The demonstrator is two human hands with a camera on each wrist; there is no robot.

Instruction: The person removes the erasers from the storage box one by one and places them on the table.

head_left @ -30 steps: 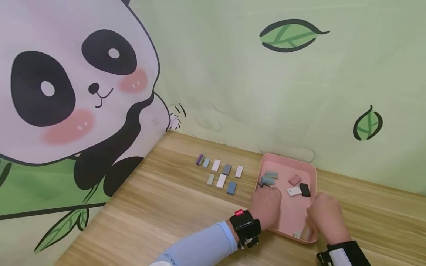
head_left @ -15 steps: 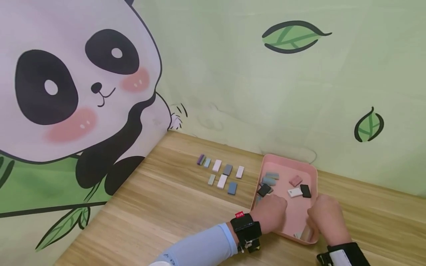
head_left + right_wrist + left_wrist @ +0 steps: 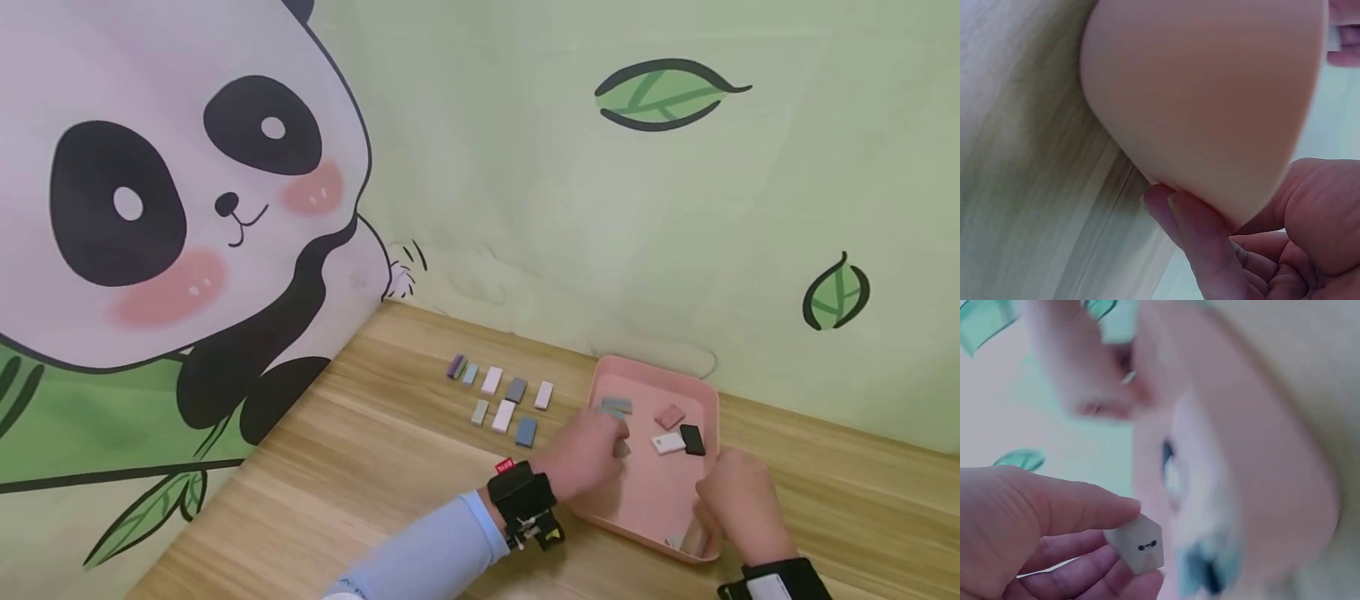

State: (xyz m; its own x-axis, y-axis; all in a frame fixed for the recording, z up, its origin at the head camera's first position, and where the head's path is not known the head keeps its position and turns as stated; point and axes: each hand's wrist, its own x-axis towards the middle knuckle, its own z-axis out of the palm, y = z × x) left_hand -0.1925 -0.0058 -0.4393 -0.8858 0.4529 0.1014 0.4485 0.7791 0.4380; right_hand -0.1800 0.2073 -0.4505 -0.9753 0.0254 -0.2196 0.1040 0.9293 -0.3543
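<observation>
My left hand (image 3: 585, 450) is over the left edge of a pink tray (image 3: 652, 492). In the left wrist view its thumb and fingers pinch a small whitish block (image 3: 1141, 544) with two black dots joined by a line. My right hand (image 3: 742, 500) grips the tray's right wall, fingers outside in the right wrist view. Inside the tray lie a pink block (image 3: 670, 416), a white block (image 3: 668, 443) touching a black block (image 3: 692, 440), and grey-blue pieces (image 3: 617, 405) by the left hand, which partly hides them.
Left of the tray, small blocks stand in two loose rows on the wooden table (image 3: 360, 467), among them a purple one (image 3: 454, 366), a white one (image 3: 503, 416) and a blue one (image 3: 527, 432). A panda-printed backdrop (image 3: 480, 167) rises behind.
My left hand first drew back toward the tray's near side, uncovering a black piece, then moved left and away from me to the tray's left edge, covering that piece. The right hand keeps its hold.
</observation>
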